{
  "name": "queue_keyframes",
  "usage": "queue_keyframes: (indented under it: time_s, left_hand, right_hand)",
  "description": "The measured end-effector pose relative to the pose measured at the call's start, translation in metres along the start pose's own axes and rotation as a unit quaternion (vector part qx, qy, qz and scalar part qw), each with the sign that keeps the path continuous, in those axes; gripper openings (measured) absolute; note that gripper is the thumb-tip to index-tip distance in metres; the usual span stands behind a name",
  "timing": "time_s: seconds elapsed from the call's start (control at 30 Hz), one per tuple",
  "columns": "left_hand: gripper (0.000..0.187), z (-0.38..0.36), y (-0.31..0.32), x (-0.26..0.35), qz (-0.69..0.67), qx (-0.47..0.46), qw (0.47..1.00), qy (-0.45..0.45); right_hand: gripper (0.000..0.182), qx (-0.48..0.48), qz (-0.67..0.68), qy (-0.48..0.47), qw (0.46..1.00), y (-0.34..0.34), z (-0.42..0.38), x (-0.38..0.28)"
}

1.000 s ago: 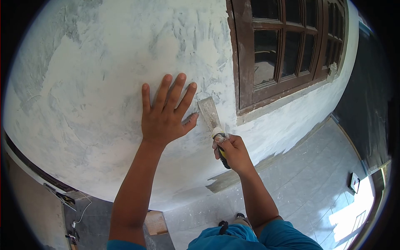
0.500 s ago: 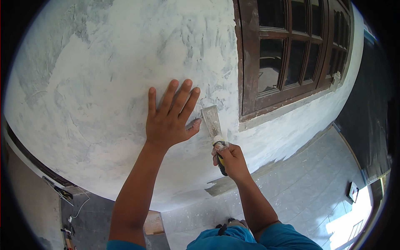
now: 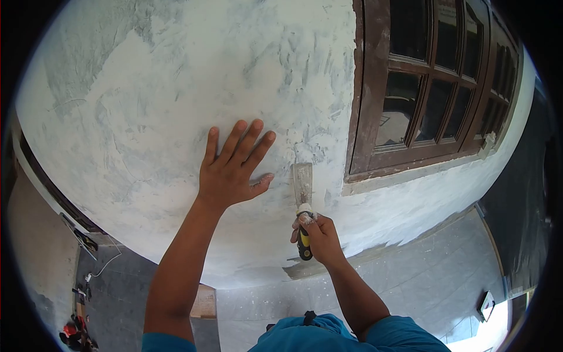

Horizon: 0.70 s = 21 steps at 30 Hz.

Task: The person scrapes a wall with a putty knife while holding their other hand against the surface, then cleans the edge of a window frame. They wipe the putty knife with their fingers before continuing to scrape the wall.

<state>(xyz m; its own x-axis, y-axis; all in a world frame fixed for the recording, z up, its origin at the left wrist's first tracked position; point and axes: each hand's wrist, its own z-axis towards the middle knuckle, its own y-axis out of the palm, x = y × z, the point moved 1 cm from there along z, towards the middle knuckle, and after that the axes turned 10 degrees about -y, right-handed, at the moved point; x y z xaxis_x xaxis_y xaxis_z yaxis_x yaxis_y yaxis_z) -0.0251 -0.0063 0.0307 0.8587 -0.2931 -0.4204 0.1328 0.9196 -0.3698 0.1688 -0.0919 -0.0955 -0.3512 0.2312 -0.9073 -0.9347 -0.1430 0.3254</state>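
Observation:
My left hand (image 3: 230, 167) lies flat with fingers spread on the white, patchily plastered wall (image 3: 176, 76). To its right, my right hand (image 3: 319, 237) is wrapped round the black-and-yellow handle of a putty knife (image 3: 303, 183). The knife points up, its wide metal blade against or very close to the wall, left of the window's lower corner. White residue covers the blade's base and the fingers near it. My left thumb is also speckled white.
A brown wooden window (image 3: 431, 88) with several glass panes is set in the wall at upper right. Grey floor tiles (image 3: 410, 281) run below, spotted white. A cardboard-coloured box (image 3: 204, 302), a white cable (image 3: 108, 265) and red-and-black items (image 3: 76, 334) are at lower left.
The view has shifted, so the window sits further right. The putty knife has turned more upright and its blade is a little lower. My left hand stays spread on the wall.

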Motion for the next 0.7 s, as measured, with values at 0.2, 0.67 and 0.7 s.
queue_keyframes:
  time_s: [0.2, 0.67, 0.7]
  left_hand:
    - [0.078, -0.006, 0.004, 0.001, 0.037, 0.012, 0.999, -0.003]
    - [0.08, -0.005, 0.003, 0.0, 0.025, 0.022, 0.999, -0.001]
    - [0.081, -0.006, 0.002, 0.0, 0.021, 0.017, 1.0, -0.001]
  right_hand:
    - [0.032, -0.019, -0.023, -0.028, 0.999, 0.009, 0.015, -0.029]
    - [0.028, -0.04, -0.061, -0.002, 0.997, 0.007, 0.012, -0.012]
    - [0.028, -0.038, -0.061, -0.004, 0.997, 0.006, 0.009, -0.005]
